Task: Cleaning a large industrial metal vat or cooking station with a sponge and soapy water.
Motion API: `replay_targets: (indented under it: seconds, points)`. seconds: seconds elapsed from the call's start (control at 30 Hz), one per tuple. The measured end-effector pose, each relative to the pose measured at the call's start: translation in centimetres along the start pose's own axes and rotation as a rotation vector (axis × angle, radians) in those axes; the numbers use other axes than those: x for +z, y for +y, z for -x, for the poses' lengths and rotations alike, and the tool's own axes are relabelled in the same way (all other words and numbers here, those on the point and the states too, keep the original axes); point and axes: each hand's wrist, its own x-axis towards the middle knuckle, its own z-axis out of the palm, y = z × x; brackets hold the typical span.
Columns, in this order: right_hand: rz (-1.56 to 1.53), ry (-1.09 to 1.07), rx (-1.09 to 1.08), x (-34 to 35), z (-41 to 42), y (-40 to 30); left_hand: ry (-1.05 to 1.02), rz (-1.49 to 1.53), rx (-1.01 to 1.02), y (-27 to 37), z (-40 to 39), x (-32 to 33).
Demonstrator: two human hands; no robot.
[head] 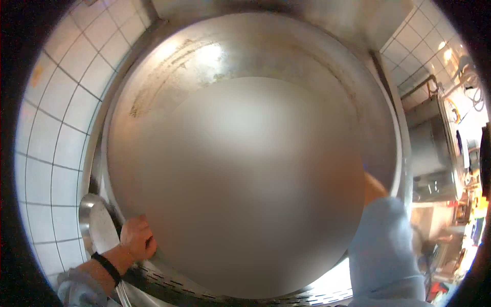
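Note:
A wide, round metal pan like a large wok fills most of the view. Brownish residue streaks its inner wall. My left hand, with a black band at the wrist, is at the pan's near left rim. Its fingers are curled, but a large blurred patch cuts off their tips, so what they hold is unclear. From the lower right my right arm, in a light grey-blue sleeve, reaches over the pan. Only a bit of bare forearm shows before the blur hides my right hand and whatever it touches.
White wall tiles stand close on the left. Beside my left wrist is a round metal vessel. A slotted metal strip runs along the near edge. To the right stands a metal container, with cluttered kitchen surfaces beyond.

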Motion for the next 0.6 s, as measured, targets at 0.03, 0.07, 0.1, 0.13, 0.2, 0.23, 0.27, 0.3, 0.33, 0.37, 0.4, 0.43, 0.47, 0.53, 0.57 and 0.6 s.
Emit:
replay_targets:
  seconds: [0.03, 0.07, 0.1, 0.13, 0.2, 0.23, 0.27, 0.3, 0.33, 0.37, 0.4, 0.43, 0.47, 0.53, 0.57, 0.6]
  points:
    - [0.013, 0.013, -0.017, 0.5, -1.1, 0.2, 0.017, -0.038, -0.022, 0.4, -0.3, 0.0]
    - [0.016, 0.023, -0.029, 1.2, -1.8, 0.7, 0.037, -0.076, -0.050, 0.6, -0.4, 0.2]
    - [0.024, 0.033, -0.030, 1.9, -2.4, 1.9, -0.008, -0.053, -0.057, 0.6, -1.1, 0.5]
    - [0.030, 0.044, -0.043, 2.4, -3.0, 2.6, -0.049, -0.044, -0.068, 0.4, -1.8, 0.3]
    - [0.044, 0.066, -0.082, 3.8, -3.9, 3.5, -0.095, -0.038, -0.098, 0.1, -1.8, -0.3]
    - [0.051, 0.066, -0.119, 4.7, -4.1, 3.3, -0.100, -0.029, -0.116, 0.1, -1.4, -0.6]
    - [0.049, 0.064, -0.184, 5.7, -4.5, 2.8, -0.105, -0.020, -0.129, 0.0, -1.1, -0.7]
    - [0.032, 0.059, -0.260, 6.9, -4.2, 1.5, -0.070, -0.007, -0.140, -0.1, -0.7, -0.7]
    - [-0.032, 0.049, -0.398, 8.0, -3.5, -0.8, -0.035, 0.000, -0.162, 0.1, 0.1, -0.7]
    - [-0.131, 0.026, -0.543, 9.1, -2.0, -3.4, -0.003, 0.017, -0.171, -0.2, 0.3, -0.4]
    - [-0.267, -0.015, -0.713, 9.6, 0.3, -7.0, -0.018, 0.027, -0.164, -0.4, 0.4, -0.3]
    - [-0.442, -0.119, -0.766, 7.5, 3.9, -11.3, -0.016, 0.039, -0.148, -0.7, 0.8, -0.1]
    - [-0.635, -0.241, -0.825, 6.7, 5.6, -15.4, -0.038, 0.048, -0.145, -0.8, 0.5, -0.1]
    - [-0.528, 0.016, -1.226, 2.8, 6.7, -23.1, -0.057, 0.069, -0.171, -0.5, 0.5, -0.5]
    - [-0.370, 0.309, -1.293, 1.6, 4.4, -26.3, -0.073, 0.086, -0.166, -0.4, 0.0, -0.6]
    - [-0.243, 0.102, -1.004, -3.1, 3.8, -29.0, -0.073, 0.077, -0.162, -0.3, 0.0, -0.7]
